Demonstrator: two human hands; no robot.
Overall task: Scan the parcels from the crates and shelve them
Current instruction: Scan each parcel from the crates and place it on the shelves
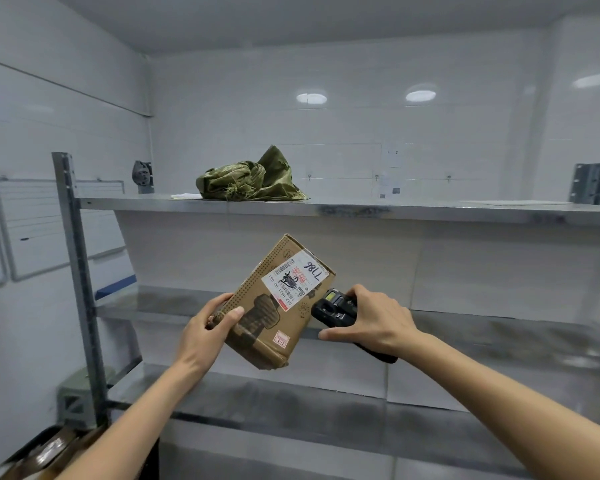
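1. The left hand grips a small cardboard parcel by its near left corner, thumb across the printed top face and fingers curled round the edge beneath; the parcel is held in the air in front of the metal shelving, level with the middle tier.
2. The right hand wraps round a black handheld scanner, its fingers closed over the body and its thumb under the near side.
3. The relation that matters: the scanner's head sits just beside the parcel's right edge, pointing left toward it, while the white shipping label lies on the upper face, up and to the left of the scanner's window.
4. The parcel's long axis runs diagonally, from near left by the gripping hand to far right, with the labelled face tilted toward the camera.
5. Whether the scanner's beam falls on the barcode is hard to say; the head looks aimed at the box's side, not at the label.
6. My reading is that the scan is in hand and shelving is not yet done. The right hand is nearer the label, so a small turn of either hand would square them.
7. On the top shelf a crumpled green sack lies well apart from the parcel.
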